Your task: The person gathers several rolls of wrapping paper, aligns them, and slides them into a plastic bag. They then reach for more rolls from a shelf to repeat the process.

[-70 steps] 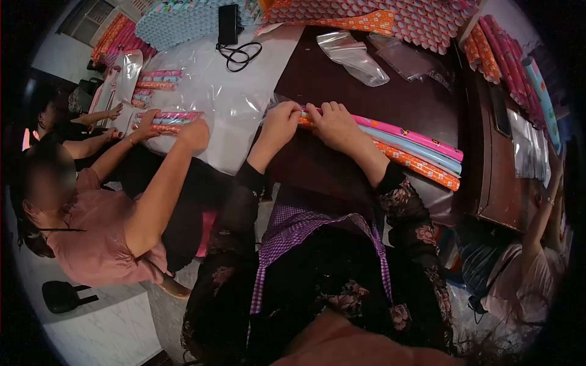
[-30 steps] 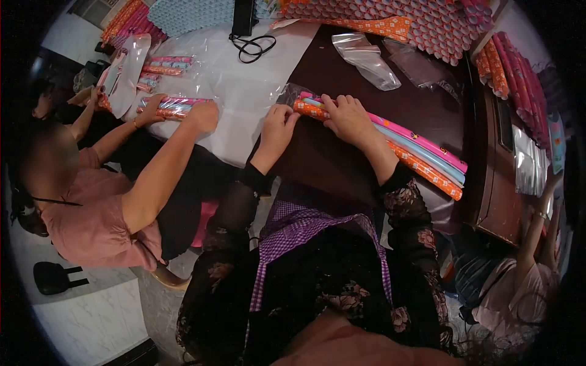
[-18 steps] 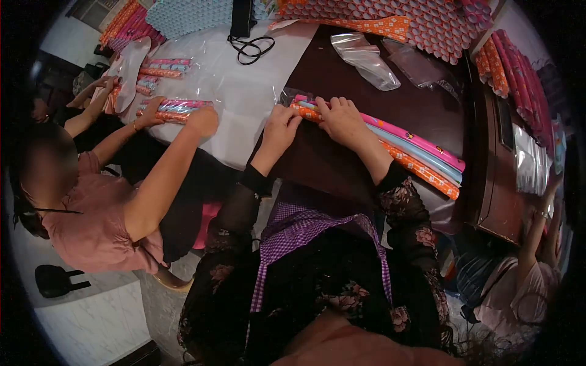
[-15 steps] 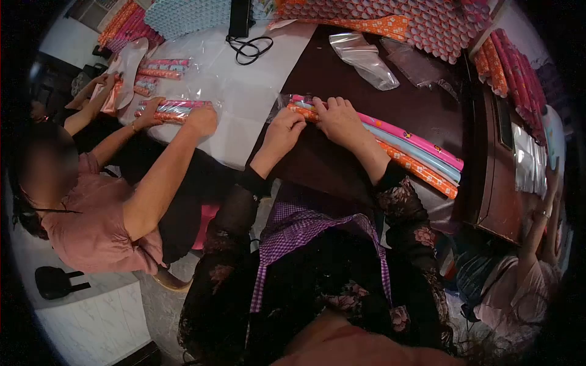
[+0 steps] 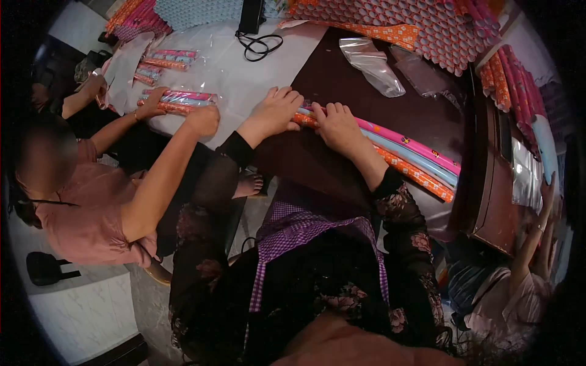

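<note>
Three long wrapping paper rolls lie side by side on the dark table: a pink roll (image 5: 421, 144), a light blue roll (image 5: 415, 157) and an orange patterned roll (image 5: 410, 168). A clear plastic film shows around their right part. My left hand (image 5: 271, 114) is at their left end, fingers over the top and thumb by the orange roll, covering the tips. Close beside it, my right hand (image 5: 340, 127) lies across the rolls with its fingers curled over them; its thumb points toward my left hand.
Clear plastic sleeves (image 5: 373, 67) lie behind the rolls. A co-worker's hand (image 5: 203, 121) holds a packed bundle (image 5: 183, 100) on the white sheet (image 5: 238, 79) to the left. A black cable (image 5: 262, 47) and stacked rolls (image 5: 421, 46) are at the back. Another person's arm (image 5: 537, 226) is at right.
My left hand has gone from a pinch at the plastic by the roll ends to lying over those ends. My right hand stays on the rolls. The view has shifted slightly.
</note>
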The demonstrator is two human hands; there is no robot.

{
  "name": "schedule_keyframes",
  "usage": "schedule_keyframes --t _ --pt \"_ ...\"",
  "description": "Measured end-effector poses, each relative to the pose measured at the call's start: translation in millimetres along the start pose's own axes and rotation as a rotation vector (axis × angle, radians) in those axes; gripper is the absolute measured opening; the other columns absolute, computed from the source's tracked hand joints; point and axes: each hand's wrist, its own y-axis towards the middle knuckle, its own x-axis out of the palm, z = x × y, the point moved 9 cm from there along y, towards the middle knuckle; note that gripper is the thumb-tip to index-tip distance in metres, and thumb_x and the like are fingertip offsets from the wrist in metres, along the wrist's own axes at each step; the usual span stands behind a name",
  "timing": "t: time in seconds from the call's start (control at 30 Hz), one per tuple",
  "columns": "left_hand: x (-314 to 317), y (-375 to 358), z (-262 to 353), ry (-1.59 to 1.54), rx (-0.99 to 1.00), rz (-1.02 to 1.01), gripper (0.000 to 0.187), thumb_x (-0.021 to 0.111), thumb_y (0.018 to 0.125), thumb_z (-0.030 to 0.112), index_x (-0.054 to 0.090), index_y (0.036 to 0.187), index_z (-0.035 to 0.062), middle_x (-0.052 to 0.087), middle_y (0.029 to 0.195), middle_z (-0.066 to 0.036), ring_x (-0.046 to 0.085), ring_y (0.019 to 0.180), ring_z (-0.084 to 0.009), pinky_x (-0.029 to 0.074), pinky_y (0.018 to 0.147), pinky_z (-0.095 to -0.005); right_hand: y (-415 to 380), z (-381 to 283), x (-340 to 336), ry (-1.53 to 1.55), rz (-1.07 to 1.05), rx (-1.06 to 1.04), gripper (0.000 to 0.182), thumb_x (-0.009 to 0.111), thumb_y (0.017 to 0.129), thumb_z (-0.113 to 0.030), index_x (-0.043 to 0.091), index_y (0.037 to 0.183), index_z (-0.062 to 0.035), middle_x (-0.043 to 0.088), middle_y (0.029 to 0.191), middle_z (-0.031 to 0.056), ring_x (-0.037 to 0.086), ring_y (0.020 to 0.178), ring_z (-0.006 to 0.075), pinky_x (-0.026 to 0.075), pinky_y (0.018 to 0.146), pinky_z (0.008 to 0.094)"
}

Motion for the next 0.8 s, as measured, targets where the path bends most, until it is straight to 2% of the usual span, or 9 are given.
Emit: schedule_keyframes --t 0.03,0.17,0.27,0.37,0.43,0.5,0.57,0.63,0.8 --pt "10 3 1 -0.018 0.025 -0.088 0.066 0.081 0.067 0.038 0.052 0.117 0.0064 0.054 0.115 -0.01 0.05 0.112 -0.029 0.038 0.095 -0.0407 -1 -3 -2 -0.003 0.014 -0.021 0.051 0.065 0.082 -0.022 0.053 0.127 -0.0007 0.06 0.097 0.0153 0.057 0.09 0.0293 0.045 0.08 0.0395" --pt "21 6 2 -0.05 0.062 -0.126 0.061 0.079 0.069 0.041 0.053 0.112 0.0059 0.055 0.111 -0.009 0.051 0.11 -0.0282 0.038 0.094 -0.0401 1 -4 -1 -0.014 0.003 -0.03 0.051 0.065 0.082 -0.021 0.052 0.126 0.0004 0.06 0.096 0.0155 0.057 0.089 0.029 0.045 0.08 0.039" --pt "24 6 7 -0.114 0.081 -0.161 0.064 0.08 0.069 0.029 0.05 0.119 0.0035 0.054 0.115 -0.011 0.05 0.11 -0.0294 0.037 0.094 -0.0395 2 -6 -2 0.035 0.021 -0.038 0.052 0.066 0.081 -0.021 0.051 0.125 0.0017 0.06 0.095 0.0156 0.058 0.088 0.0288 0.045 0.08 0.0384" --pt "22 8 12 -0.155 0.116 -0.101 0.065 0.079 0.07 0.035 0.05 0.118 0.0033 0.054 0.112 -0.01 0.05 0.107 -0.0284 0.037 0.092 -0.0382 1 -4 -8 0.072 -0.009 -0.041 0.058 0.07 0.078 -0.023 0.049 0.126 0.0027 0.06 0.097 0.0147 0.058 0.09 0.0288 0.045 0.08 0.0378" --pt "20 5 9 -0.154 0.151 -0.058 0.068 0.077 0.07 0.044 0.05 0.118 0.0035 0.054 0.11 -0.01 0.051 0.103 -0.0277 0.038 0.09 -0.0376 -6 0 -11 0.122 -0.053 -0.082 0.071 0.076 0.073 -0.028 0.045 0.129 0.0025 0.059 0.106 0.0158 0.057 0.098 0.0299 0.045 0.085 0.0383" --pt "19 1 5 -0.165 0.152 -0.05 0.069 0.076 0.069 0.047 0.051 0.117 0.0038 0.054 0.108 -0.01 0.051 0.101 -0.0276 0.038 0.089 -0.0375 -26 16 -22 0.072 -0.104 -0.032 0.083 0.081 0.067 -0.032 0.042 0.133 0.0012 0.057 0.114 0.0171 0.055 0.106 0.0326 0.044 0.091 0.0406" --pt "17 0 5 -0.2 0.17 -0.014 0.068 0.076 0.068 0.051 0.052 0.112 0.0044 0.054 0.104 -0.01 0.051 0.098 -0.0271 0.038 0.088 -0.0373 -56 51 -32 0.143 -0.294 0.125 0.09 0.083 0.063 -0.029 0.039 0.137 -0.0011 0.053 0.123 0.0193 0.051 0.114 0.0361 0.041 0.098 0.043" --pt "16 -3 3 -0.199 0.163 0.012 0.068 0.076 0.068 0.051 0.052 0.111 0.0044 0.054 0.103 -0.009 0.051 0.098 -0.0269 0.038 0.088 -0.0372 -96 76 -55 0.051 -0.314 0.182 0.094 0.082 0.062 -0.026 0.037 0.14 -0.0024 0.05 0.128 0.0195 0.049 0.118 0.0384 0.04 0.1 0.0443" --pt "13 5 11 -0.23 0.216 0.005 0.069 0.077 0.066 0.05 0.053 0.111 0.0033 0.055 0.104 -0.009 0.052 0.098 -0.0267 0.039 0.088 -0.037 -156 95 -73 -0.03 -0.409 0.39 0.094 0.08 0.059 -0.016 0.036 0.141 -0.002 0.049 0.128 0.0199 0.045 0.12 0.0384 0.039 0.103 0.0461"
